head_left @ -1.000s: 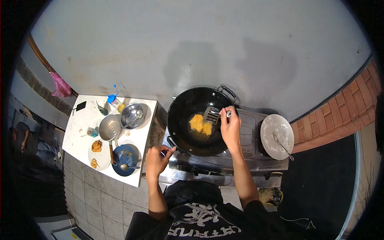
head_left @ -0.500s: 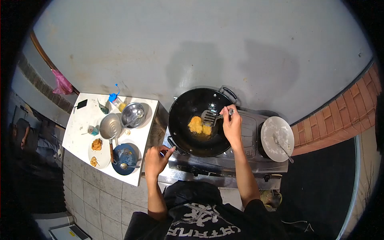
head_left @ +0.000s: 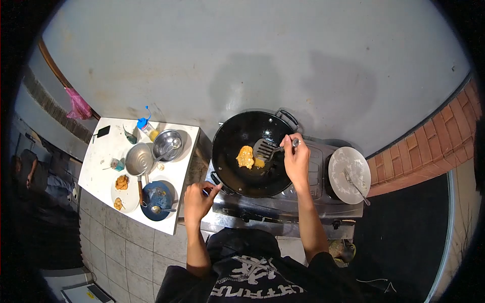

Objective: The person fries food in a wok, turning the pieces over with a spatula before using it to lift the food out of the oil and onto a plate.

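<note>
Against a grey wall stands our stove [head_left: 303, 209]. Our right hand [head_left: 297, 160] grips the spatula [head_left: 267, 149] handle; its long axis runs from 3 to 9 o'clock, blade resting by the fritter [head_left: 246, 157] inside the wok [head_left: 250, 153]. Our left hand [head_left: 198, 199] pinches the wok handle [head_left: 216, 183] at 7 o'clock, probably to steady it.

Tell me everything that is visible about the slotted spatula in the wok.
The slotted spatula looks like grey metal, with a broad flat blade cut by several slots and a thin, shiny handle. The right hand grips the handle at its end. The blade lies tilted inside the black wok, on its right side, with its edge at the orange-yellow fried food; whether it slides under the food cannot be told. The left hand is at the wok's near handle, away from the spatula.
</note>
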